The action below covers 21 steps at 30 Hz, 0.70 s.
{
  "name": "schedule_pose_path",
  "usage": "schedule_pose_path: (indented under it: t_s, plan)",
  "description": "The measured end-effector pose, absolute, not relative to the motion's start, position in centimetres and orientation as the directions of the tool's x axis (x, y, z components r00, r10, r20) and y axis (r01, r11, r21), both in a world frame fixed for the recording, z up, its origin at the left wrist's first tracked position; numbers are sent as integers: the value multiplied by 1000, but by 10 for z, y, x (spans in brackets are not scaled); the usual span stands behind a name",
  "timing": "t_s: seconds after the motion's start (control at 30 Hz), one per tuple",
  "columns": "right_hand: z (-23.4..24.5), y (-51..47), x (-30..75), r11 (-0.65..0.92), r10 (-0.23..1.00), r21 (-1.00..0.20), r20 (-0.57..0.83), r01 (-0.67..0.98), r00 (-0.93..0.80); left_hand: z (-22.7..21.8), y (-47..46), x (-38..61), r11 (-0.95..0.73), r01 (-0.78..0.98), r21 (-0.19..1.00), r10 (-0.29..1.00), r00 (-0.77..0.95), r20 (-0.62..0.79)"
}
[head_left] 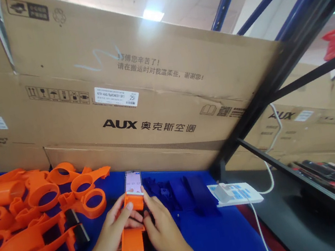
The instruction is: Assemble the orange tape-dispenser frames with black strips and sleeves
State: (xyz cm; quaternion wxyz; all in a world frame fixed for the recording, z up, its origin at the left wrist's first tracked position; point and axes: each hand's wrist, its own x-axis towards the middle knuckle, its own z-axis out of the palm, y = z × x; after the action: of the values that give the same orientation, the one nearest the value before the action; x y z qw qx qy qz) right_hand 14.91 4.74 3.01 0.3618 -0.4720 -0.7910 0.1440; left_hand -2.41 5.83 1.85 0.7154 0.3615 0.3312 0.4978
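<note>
A person's left hand [115, 234] and right hand [161, 227] grip an orange tape-dispenser shell [131, 248] from either side, low at the centre of a blue surface [220, 241], fingers [129, 207] closed on its squared upper end while its curved, glossy body runs down toward the wearer. Just behind the shell a phone [133, 182] stands propped with its screen lit. To the left lies a heap of matching orange shells [36, 209], some fitted with black end pieces. To the right, dark blue plastic parts [174, 190] lie near a white power strip [235, 193] whose cord trails off the surface's edge. A large AUX cardboard carton [138, 104] walls off the back, beside a dark rack post [266, 95]. The shell's underside and the right hand's fingertips are hidden; the dark blue parts blend into the surface, and the phone's display is too small to read.
</note>
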Motion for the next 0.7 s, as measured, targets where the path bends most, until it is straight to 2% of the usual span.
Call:
schedule_pose_path:
  t_s: [0.07, 0.17, 0.27, 0.37, 0.47, 0.6, 0.7]
  plan:
    - [31, 49, 153, 511, 845, -581, 476, 633, -244, 24, 58, -26, 258, -553, 792, 956, 263, -127]
    - [30, 56, 168, 424, 835, -563, 546, 710, -66, 32, 59, -32, 234, -661, 713, 972, 161, -169]
    - [26, 63, 186, 280, 822, -497, 567, 821, 63, 37, 64, -39, 239, -750, 617, 964, 108, -242]
    - [25, 65, 194, 174, 825, -419, 555, 891, 100, 37, 67, -44, 255, -782, 569, 953, 104, -284]
    - [29, 60, 189, 237, 874, -399, 486, 886, -14, 36, 68, -43, 224, -750, 623, 962, 69, -263]
    - [41, 49, 176, 464, 883, -438, 295, 770, -364, 33, 68, -40, 180, -697, 695, 978, 51, -202]
    - [44, 46, 172, 487, 873, -446, 218, 751, -436, 32, 68, -39, 178, -693, 699, 981, 68, -183]
